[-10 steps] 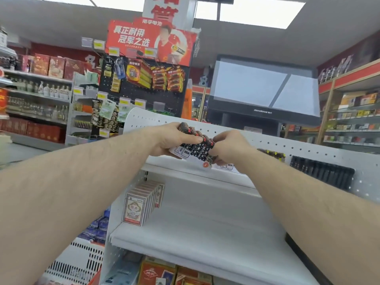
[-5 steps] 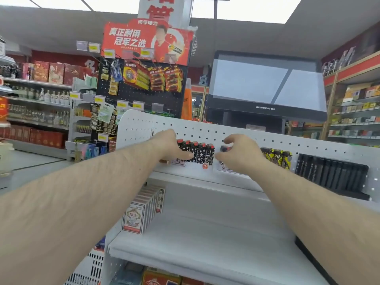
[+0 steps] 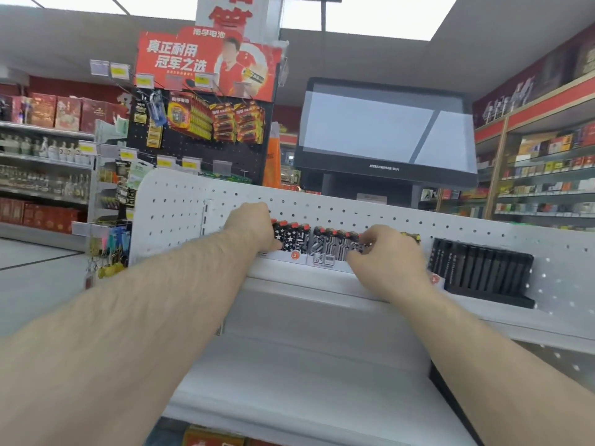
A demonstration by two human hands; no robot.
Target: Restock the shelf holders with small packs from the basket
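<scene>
Small packs (image 3: 317, 244), bunched between both hands second ago, now stand in row in white shelf holders (image 3: 322, 261) on pegboard (image 3: 370, 217), frame centre. Left hand (image 3: 254, 228) pressing row's left end, fingers hidden, cannot tell. Right hand (image 3: 384, 254) fingers curled onto right-end packs. Batch seated; straightening remains

Head view: we look forward and slightly down from head height, along both forearms, close to the white pegboard shelf (image 3: 180, 214); the checkout monitor (image 3: 386, 130) and store aisles lie beyond. No second view.
</scene>
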